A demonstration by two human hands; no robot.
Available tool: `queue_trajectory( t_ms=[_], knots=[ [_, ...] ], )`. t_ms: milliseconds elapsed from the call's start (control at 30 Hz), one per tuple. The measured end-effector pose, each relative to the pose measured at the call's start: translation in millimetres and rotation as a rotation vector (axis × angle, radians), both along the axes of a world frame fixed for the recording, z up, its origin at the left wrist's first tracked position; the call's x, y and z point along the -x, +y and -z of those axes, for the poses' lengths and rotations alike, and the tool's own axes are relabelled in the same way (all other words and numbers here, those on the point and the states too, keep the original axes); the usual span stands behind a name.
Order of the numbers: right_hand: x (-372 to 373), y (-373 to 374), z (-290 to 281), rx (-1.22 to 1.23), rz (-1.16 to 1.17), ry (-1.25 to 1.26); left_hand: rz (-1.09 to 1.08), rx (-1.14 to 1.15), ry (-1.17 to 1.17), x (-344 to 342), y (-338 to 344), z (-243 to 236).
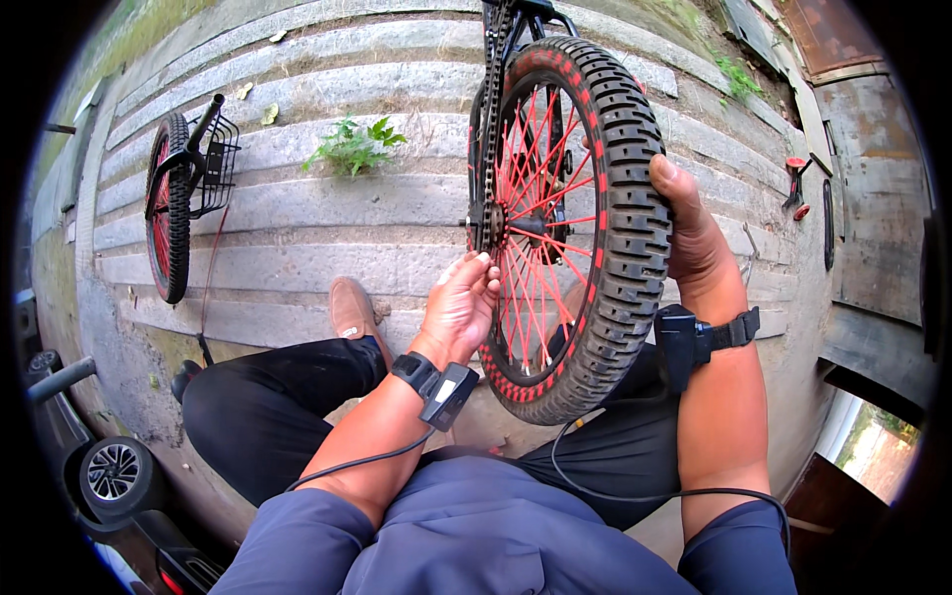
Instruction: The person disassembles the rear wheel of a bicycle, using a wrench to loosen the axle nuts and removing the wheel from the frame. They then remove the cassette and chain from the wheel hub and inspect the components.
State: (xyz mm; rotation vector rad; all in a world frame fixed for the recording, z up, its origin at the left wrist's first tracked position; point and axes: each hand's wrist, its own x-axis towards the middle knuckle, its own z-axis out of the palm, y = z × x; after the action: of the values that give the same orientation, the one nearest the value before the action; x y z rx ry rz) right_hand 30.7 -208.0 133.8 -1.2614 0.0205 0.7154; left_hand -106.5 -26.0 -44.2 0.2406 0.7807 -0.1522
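Two bare hands work apart at a bicycle wheel (635, 248), which stands between the person's knees, just in front of the body. Thumb and fingers of the left hand (461, 302) curl close together by the hub (531, 226), low beside the sprocket (493, 226); whether they pinch anything is too small to make out. The right hand (699, 238) lays its thumb against the outer tread, while its fingers are mostly hidden behind the tyre, so I cannot tell how firmly they close on it.

The wheel is upright, its long axis running away from the person, toward the upper edge of the view. Its red-spoked face turns left, its knobbly tread right and toward the body, and its axle lies roughly crosswise. A chain (488, 129) climbs along its left side to where the bicycle frame (535, 12) is cut off.

Through the red spokes (526, 297) a shoe shows only in fragments; the other shoe (350, 305) is plain to see on the stone slabs (268, 203). Off to the left, a second wheel (179, 268) stands narrow-on, partly covering a wire basket (223, 169) (a leafy plant (352, 149) grows between the two wheels).
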Motion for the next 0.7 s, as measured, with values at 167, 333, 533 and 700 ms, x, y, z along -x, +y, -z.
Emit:
queue_trajectory(
  t_ms=[167,333,533,700],
  knots=[
    [0.4,1.9,1.3,0.042,0.005,-0.016,-0.012,-0.167,0.056,-3.1,-8.7,-6.4],
    [-4.5,-6.3,7.4,0.029,-0.052,-0.034,0.128,-0.561,0.086,-12.4,-13.7,-13.1],
    [-0.2,-0.2,3.1,0.015,0.002,-0.023,0.274,-1.034,0.050,-11.3,-10.5,-7.1],
    [-3.5,-4.5,6.1,-0.006,-0.050,-0.030,0.403,-1.421,0.009,-12.4,-2.5,-9.4]
  ],
)
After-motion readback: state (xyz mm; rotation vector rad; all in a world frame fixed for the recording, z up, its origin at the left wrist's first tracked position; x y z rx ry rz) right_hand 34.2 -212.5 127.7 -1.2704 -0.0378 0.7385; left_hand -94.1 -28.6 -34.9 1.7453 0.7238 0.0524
